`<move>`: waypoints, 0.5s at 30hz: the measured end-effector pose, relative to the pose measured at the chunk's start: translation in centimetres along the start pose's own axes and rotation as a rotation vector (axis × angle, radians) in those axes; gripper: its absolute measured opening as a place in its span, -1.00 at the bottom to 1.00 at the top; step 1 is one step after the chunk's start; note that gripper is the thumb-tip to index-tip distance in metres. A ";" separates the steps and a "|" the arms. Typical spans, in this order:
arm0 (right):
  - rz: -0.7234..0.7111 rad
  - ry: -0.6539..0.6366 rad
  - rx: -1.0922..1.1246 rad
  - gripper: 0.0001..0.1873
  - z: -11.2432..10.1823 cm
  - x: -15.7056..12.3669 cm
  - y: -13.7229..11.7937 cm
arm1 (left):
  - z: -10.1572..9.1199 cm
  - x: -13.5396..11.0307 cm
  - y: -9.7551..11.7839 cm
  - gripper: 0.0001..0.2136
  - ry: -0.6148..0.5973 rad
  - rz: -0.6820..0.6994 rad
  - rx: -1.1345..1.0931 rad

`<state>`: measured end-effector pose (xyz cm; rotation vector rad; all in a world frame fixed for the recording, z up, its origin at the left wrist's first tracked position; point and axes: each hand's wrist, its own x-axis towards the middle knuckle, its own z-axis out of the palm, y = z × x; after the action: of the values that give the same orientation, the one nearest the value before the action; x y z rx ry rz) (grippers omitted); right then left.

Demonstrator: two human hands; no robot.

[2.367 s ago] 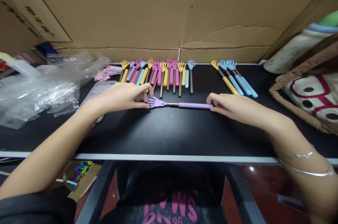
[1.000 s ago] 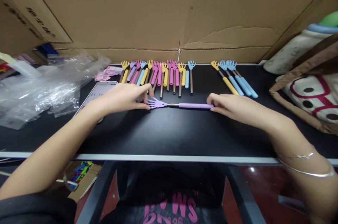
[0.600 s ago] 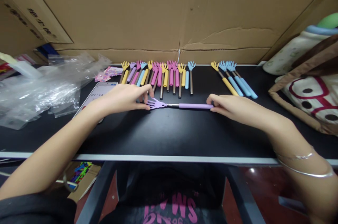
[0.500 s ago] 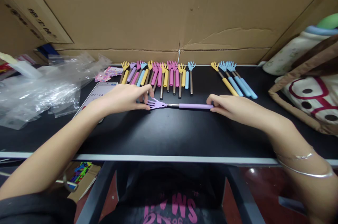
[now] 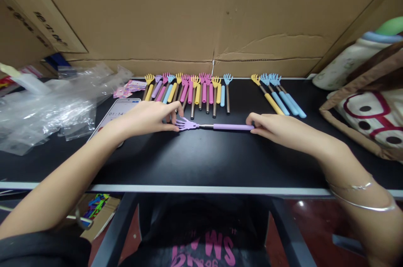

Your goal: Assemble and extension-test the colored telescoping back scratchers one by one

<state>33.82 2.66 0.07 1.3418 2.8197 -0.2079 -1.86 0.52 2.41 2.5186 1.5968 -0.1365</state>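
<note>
Pinching scratcher (image 5: 220,126) at claw end with left hand (image 5: 147,116), handle tip with right hand (image 5: 277,129), fingers narrow; kept flat, crosswise mid-frame, seemingly to steady both ends.

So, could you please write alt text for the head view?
A left hand and a right hand hold the ends of a purple back scratcher lying on a black table. More coloured scratchers line up behind it.

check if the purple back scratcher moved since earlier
No. The purple back scratcher keeps the same place just in front of the row of scratchers, left hand and right hand at its ends.
</note>
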 end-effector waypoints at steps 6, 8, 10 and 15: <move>0.004 -0.004 -0.009 -0.85 0.0 0.0 0.0 | 0.1 0.0 -0.2 -0.66 0.009 0.014 -0.001; 0.000 -0.003 -0.013 -0.85 0.0 0.1 0.0 | 0.1 0.0 -0.2 -0.67 0.014 0.025 -0.002; -0.001 -0.007 -0.015 -0.86 -0.1 0.1 -0.1 | 0.1 0.0 -0.2 -0.67 0.016 0.029 -0.002; -0.005 -0.013 -0.005 -0.85 -0.1 0.0 -0.1 | 0.1 0.0 0.0 -0.68 0.010 0.014 0.011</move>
<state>33.75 2.65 0.22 1.3274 2.8113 -0.2084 -1.88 0.53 2.26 2.5420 1.5853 -0.1318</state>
